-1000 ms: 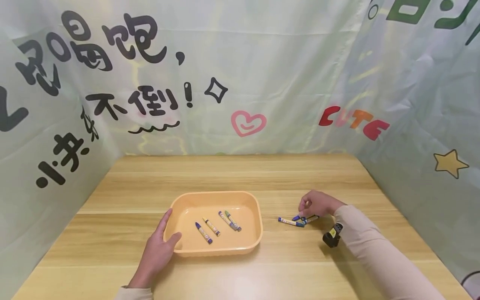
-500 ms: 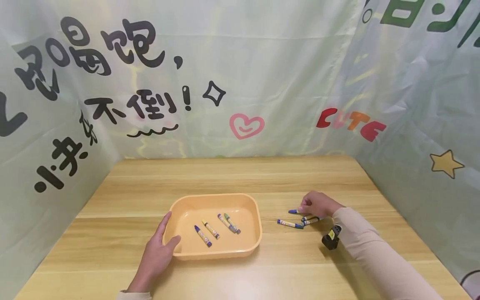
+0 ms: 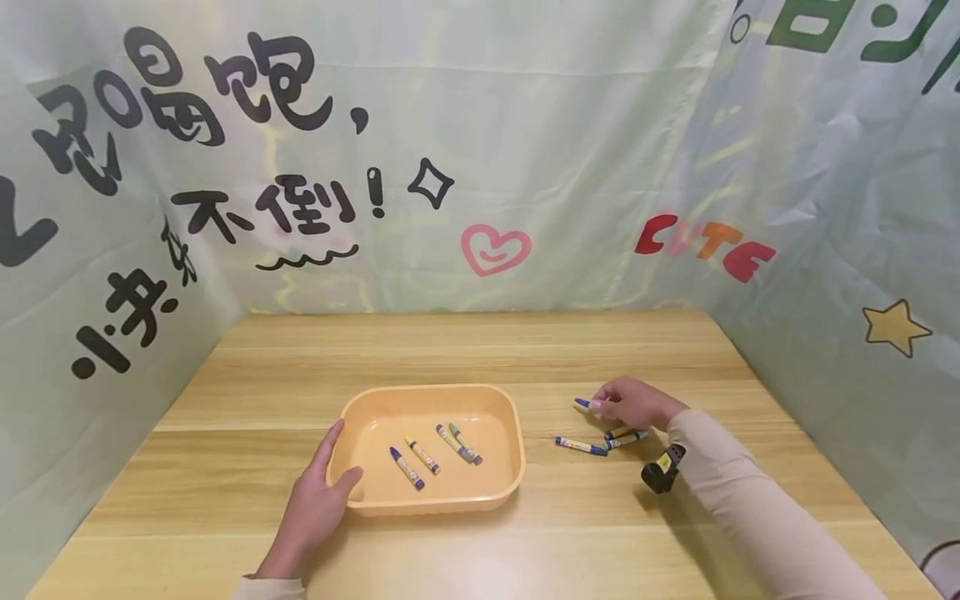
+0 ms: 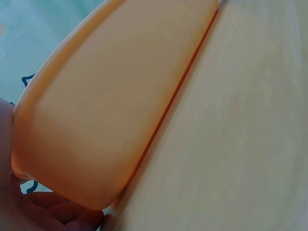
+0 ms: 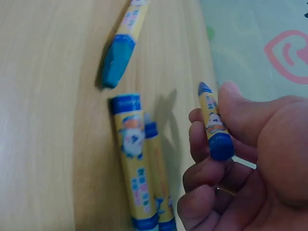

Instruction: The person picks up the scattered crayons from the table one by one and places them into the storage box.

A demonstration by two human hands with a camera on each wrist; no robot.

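A blue crayon (image 5: 213, 120) with a yellow wrapper is pinched between the thumb and fingers of my right hand (image 3: 636, 403), just above the table. Below that hand lie more crayons: one with a teal tip (image 3: 581, 446) and two side by side (image 5: 135, 163). My left hand (image 3: 313, 498) grips the left end of a shallow orange plastic tray (image 3: 427, 505), thumb over the rim and fingers along the outer wall. Several crayons lie inside it, among them a blue one (image 3: 407, 467), a yellow one (image 3: 422, 456) and a green one (image 3: 466, 443).
The wooden table (image 3: 480, 350) is bounded by printed fabric (image 3: 480, 150) at the back and both sides. A black wrist camera (image 3: 663, 469) sits under the right wrist.
My right hand has picked the blue crayon out of the loose group and lifted it slightly up and away from the others. My left hand stays on the tray.
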